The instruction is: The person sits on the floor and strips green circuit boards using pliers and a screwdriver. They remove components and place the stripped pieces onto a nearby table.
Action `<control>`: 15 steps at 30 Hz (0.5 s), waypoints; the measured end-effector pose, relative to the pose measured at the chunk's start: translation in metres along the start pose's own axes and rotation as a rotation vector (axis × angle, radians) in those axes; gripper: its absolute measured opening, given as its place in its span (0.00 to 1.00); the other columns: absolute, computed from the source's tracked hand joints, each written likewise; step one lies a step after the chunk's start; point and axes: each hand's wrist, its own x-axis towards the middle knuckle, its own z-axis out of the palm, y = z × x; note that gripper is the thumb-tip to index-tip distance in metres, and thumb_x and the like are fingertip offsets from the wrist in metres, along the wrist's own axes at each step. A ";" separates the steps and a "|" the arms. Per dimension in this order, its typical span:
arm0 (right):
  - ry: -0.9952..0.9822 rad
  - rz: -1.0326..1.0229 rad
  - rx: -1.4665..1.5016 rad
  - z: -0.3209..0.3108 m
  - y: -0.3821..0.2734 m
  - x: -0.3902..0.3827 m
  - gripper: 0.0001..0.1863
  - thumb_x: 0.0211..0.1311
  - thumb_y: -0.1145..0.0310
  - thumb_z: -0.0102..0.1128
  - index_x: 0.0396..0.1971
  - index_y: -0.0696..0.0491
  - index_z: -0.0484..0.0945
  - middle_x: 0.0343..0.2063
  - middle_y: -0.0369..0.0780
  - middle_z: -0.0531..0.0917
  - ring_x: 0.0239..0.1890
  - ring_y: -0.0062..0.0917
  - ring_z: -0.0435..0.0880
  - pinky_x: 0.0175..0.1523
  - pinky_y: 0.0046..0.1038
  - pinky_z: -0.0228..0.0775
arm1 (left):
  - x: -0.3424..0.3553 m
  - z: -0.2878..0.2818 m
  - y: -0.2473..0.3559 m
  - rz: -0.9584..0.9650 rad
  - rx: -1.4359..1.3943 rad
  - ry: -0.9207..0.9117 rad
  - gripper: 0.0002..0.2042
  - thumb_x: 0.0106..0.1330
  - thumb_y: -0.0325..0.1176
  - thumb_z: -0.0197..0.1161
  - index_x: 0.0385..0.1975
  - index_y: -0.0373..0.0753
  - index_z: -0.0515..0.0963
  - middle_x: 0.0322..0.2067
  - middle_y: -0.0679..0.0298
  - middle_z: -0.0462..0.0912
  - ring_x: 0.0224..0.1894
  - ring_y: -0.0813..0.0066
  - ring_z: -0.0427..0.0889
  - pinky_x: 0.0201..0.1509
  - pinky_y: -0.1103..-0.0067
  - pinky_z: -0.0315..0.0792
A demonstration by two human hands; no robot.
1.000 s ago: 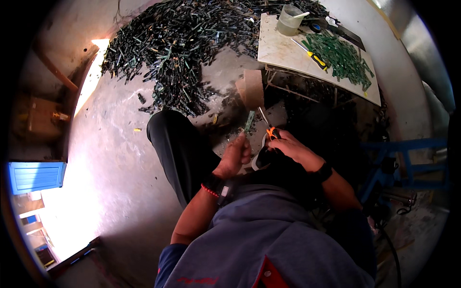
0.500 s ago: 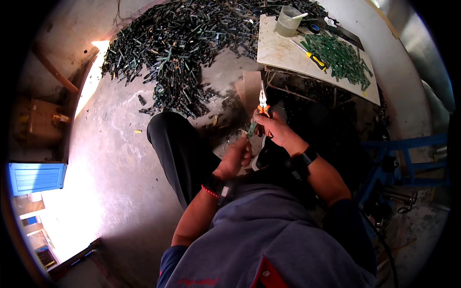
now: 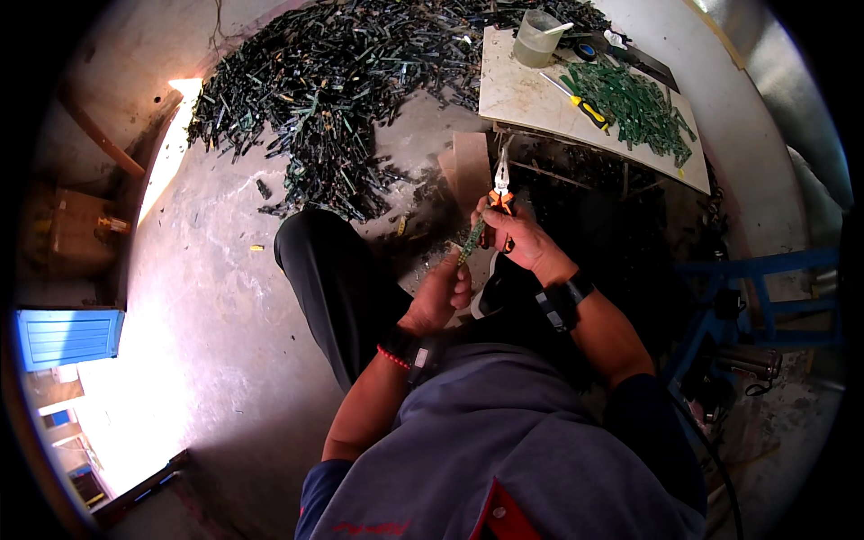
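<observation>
Between my hands runs a narrow green circuit board strip (image 3: 471, 238), tilted up to the right. My left hand (image 3: 438, 292) pinches its lower end with the fingers curled. In my right hand (image 3: 522, 236) are needle-nose pliers (image 3: 501, 184) with orange and black handles, their metal jaws pointing away from me. The thumb and fingertips of that same hand also meet the strip's upper end. The strip lies beside the pliers, outside their jaws.
A large heap of dark strips (image 3: 333, 99) covers the floor ahead. On the low board table (image 3: 531, 99) at the right stand a cloudy plastic cup (image 3: 537, 40), a yellow-black screwdriver (image 3: 585, 110) and a pile of green strips (image 3: 634, 108). Blue metal framing (image 3: 765, 267) stands at the right.
The pliers have tilted slightly right, and my right hand has turned a little. More of the green strip now shows between my hands. My left hand has barely moved.
</observation>
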 end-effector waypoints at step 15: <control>0.164 0.056 -0.387 -0.010 0.015 -0.002 0.11 0.62 0.60 0.56 0.34 0.52 0.74 0.25 0.33 0.78 0.25 0.16 0.77 0.30 0.18 0.67 | -0.005 0.004 0.002 0.091 0.011 -0.078 0.18 0.70 0.48 0.46 0.21 0.44 0.64 0.15 0.72 0.60 0.14 0.83 0.55 0.19 0.84 0.52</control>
